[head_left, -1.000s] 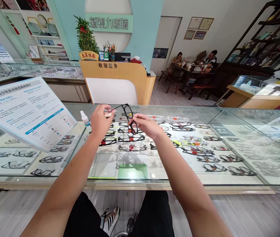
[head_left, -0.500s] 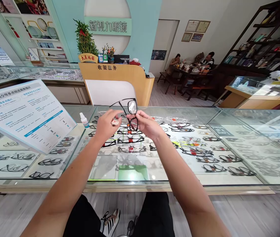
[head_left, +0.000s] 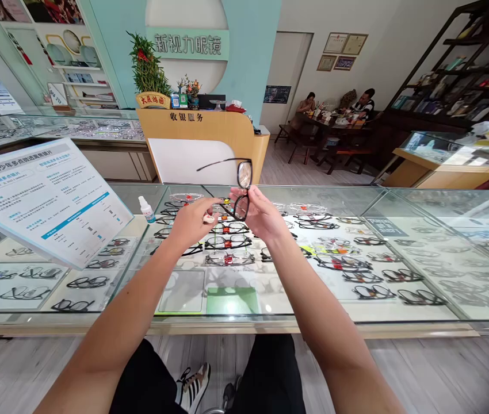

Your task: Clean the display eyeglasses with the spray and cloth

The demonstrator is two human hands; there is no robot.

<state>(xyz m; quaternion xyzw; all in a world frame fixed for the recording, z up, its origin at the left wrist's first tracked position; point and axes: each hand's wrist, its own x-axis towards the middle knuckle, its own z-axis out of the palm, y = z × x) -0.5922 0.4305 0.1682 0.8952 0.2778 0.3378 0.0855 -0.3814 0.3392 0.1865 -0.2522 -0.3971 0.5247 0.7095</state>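
Note:
A pair of black-framed eyeglasses [head_left: 244,173] is held up over the glass counter, turned on its side with one lens above the other and the temples pointing left. My right hand [head_left: 267,215] is closed on the frame near its middle, thumb in front. My left hand [head_left: 193,222] has its fingers curled round a small white thing with a reddish mark [head_left: 209,219], perhaps a folded cloth; most of it is hidden. The left fingertips are at the lower temple, and whether they touch it I cannot tell.
Below the hands, the glass display counter [head_left: 227,324] holds rows of eyeglasses [head_left: 228,244]. A small white spray bottle [head_left: 146,210] stands on the left, beside a tilted printed sign [head_left: 50,201]. Behind is a wooden cashier desk [head_left: 210,123]; two people sit at a far table [head_left: 328,122].
The eyeglasses have moved right and slightly up with my right hand, and tilted a little. My left hand has shifted right, its fingers now closer to the lower temple.

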